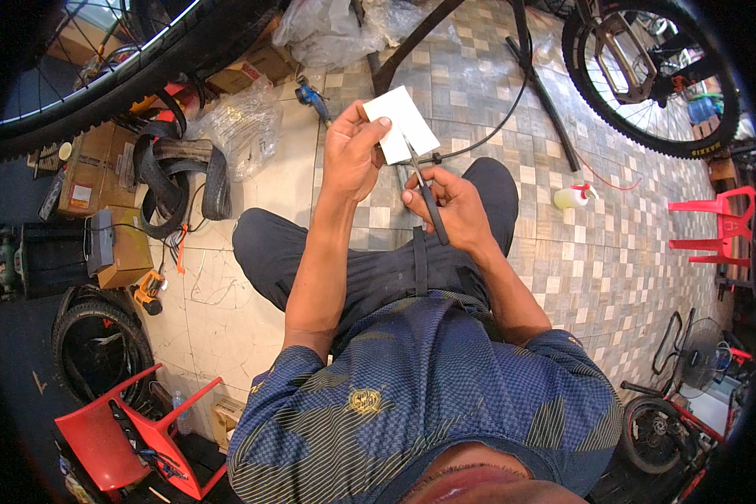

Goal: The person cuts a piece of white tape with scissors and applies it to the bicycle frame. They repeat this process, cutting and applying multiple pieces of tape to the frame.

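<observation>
My left hand (pixel 354 151) pinches a white rectangular piece of card or paper (pixel 408 118), its thumb lying flat on the face. In my right hand (pixel 452 206) is a slim tool (pixel 431 204) with a dark handle and a narrow metal blade; whether it is scissors or a knife I cannot tell. The blade lies against the white piece near its lower middle. Both hands are held above my lap. Just beyond them runs a black cable (pixel 479 139), and a blue tool (pixel 312 101) lies on the floor to their left.
A large bicycle wheel (pixel 143 97) hangs over the upper left; another wheel (pixel 571 50) stands upper right. Cut tyre pieces (pixel 170 189) and cardboard boxes (pixel 101 168) lie left. A spray bottle (pixel 569 197), a red stool (pixel 714 225) and a black tube (pixel 546 109) are right.
</observation>
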{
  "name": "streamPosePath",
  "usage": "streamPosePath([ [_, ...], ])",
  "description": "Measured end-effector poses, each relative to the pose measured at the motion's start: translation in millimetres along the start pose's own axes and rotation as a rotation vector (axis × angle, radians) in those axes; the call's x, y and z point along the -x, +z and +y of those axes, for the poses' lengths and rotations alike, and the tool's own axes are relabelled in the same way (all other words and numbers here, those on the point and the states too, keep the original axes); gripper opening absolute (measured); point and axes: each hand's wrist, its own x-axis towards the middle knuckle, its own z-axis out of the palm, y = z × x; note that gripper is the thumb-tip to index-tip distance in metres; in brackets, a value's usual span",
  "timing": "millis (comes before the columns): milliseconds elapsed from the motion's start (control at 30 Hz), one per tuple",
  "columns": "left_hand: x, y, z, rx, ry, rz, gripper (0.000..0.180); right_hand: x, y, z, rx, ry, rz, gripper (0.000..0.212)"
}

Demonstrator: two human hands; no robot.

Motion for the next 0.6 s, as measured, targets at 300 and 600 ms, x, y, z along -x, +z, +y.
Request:
streamPosePath([
  [300,6.6,0.7,-5.0,0.016,-0.030,-0.048,0.025,-3.5,-0.8,-6.4,-0.066,-0.034,0.006,0.028],
  [600,-0.8,6.4,-1.3,-0.002,0.037,-0.080,0.006,4.5,-1.6,-9.3,-0.045,-0.033,-0.014,0.026],
])
